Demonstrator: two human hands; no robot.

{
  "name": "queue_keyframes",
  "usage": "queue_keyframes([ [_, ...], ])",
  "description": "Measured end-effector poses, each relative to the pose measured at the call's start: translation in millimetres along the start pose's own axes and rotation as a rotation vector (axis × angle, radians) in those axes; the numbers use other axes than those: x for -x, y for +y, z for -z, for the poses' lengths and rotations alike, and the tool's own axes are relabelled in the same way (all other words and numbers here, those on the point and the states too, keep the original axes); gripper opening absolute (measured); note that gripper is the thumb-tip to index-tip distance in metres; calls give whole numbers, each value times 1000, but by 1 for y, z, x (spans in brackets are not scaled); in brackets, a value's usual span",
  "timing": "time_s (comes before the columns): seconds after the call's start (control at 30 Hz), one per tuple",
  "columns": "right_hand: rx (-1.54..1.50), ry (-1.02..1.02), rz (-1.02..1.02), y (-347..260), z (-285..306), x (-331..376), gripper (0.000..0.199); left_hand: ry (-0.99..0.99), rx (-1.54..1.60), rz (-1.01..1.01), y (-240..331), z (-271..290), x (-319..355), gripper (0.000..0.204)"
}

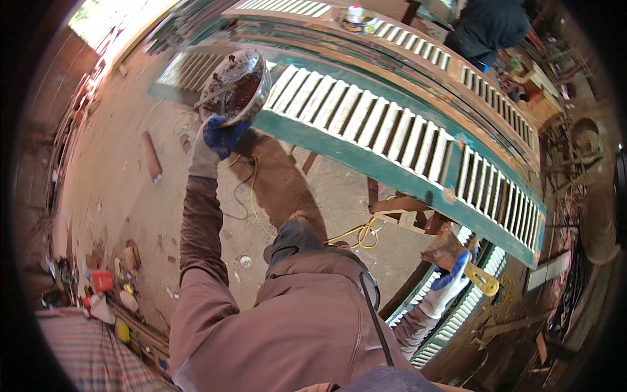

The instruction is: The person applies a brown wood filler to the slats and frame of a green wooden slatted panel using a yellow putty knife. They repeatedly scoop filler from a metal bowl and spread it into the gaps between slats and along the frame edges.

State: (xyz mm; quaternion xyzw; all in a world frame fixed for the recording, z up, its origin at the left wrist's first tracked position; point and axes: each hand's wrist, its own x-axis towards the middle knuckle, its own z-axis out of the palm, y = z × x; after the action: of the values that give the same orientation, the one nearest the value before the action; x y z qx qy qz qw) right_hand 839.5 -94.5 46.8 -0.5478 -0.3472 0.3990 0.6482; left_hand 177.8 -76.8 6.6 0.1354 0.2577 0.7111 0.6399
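My left hand [223,136], in a blue-coated glove, grips the near rim of a round metal bowl [262,86]. Dark brown paste [243,95] is smeared inside the bowl, and a thin stick lies across it. The bowl is tilted beside the left end of a green shutter [353,149] with white slats. Low on the right, my right hand [452,279], in a white and blue glove, is closed round a wide putty knife [443,249]. Its yellow handle pokes out past the hand, and its blade looks coated in brown. The knife is just below the shutter's near edge, apart from it.
More shutters [287,29] are stacked behind, with a tin [359,25] on top. A person in dark clothes [493,29] is at the far right. Yellow cord [359,232] lies on the floor by my feet. Another slatted shutter [439,326] lies under my right arm.
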Motion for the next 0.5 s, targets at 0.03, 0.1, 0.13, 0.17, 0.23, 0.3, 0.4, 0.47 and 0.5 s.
queue_keyframes([
  [0.03,53,-6,-42,2,10,-3,58,-95,-144,-139,-9,6,28,43],
  [0.1,83,-30,-33,12,25,-11,60,-65,-274,-279,-18,19,78,36],
  [0.13,52,-42,-22,16,27,-13,60,68,-403,-321,-22,29,104,33],
  [0.17,39,-78,-5,14,22,-14,60,204,-527,-338,-29,37,125,30],
  [0.23,11,-186,0,21,16,-23,58,469,-724,-406,-56,41,166,20],
  [0.3,-8,-298,-45,26,10,-36,57,598,-297,-388,-80,45,202,7],
  [0.4,-1,-384,-64,39,-19,-49,57,611,16,-432,-121,75,250,11],
  [0.47,56,-404,17,37,-41,-43,57,720,-394,-460,-144,88,254,24],
  [0.5,100,-480,14,26,-77,-32,57,866,-547,-480,-160,96,291,30],
])
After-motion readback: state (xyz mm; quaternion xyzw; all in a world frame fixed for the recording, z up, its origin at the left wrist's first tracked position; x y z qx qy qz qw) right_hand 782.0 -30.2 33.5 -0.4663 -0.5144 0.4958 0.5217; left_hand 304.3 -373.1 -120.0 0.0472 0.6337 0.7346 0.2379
